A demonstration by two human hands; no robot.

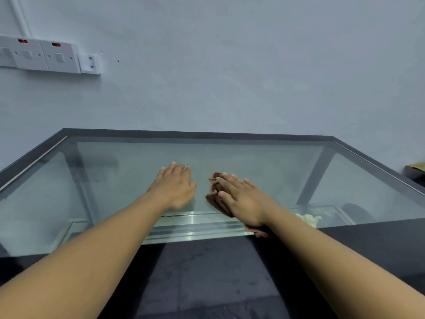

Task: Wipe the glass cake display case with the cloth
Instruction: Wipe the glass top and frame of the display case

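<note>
Centrally: glass cake display case [264,162], top pane seen from above, standing against a pale wall [230,65].

Edges. A dark, flat frame [197,134] borders the pane on its far, left and right sides. The corners are square, and the side rails slant toward the viewer. The near edge shows bright, stepped strips that look like metal or glass track. Dark uprights show through the pane at left and right.

Room. The glass runs on from the fingertips to the far frame. It also runs broadly left of the left hand and right of the right hand. The hands lie near each other, apart, at mid-pane toward the near edge.

Item 1. Left hand [176,187]: palm down on the glass with fingers extended and slightly spread, holding nothing.

Item 2. Right hand [243,199]: palm down with straight fingers, pressing flat on the cloth, not curled round it.

Item 3. Cloth [215,199]: brown, soft and crumpled into folds. It lies on the pane under the right hand, showing left of the fingers and again under the wrist at the near edge.

Surfaces. The pane is smooth and greenish, with faint reflections. Something pale and lumpy [309,219] shows inside the case at lower right.

Surroundings. White switched sockets [46,56] with red indicators sit on the wall at upper left.
</note>
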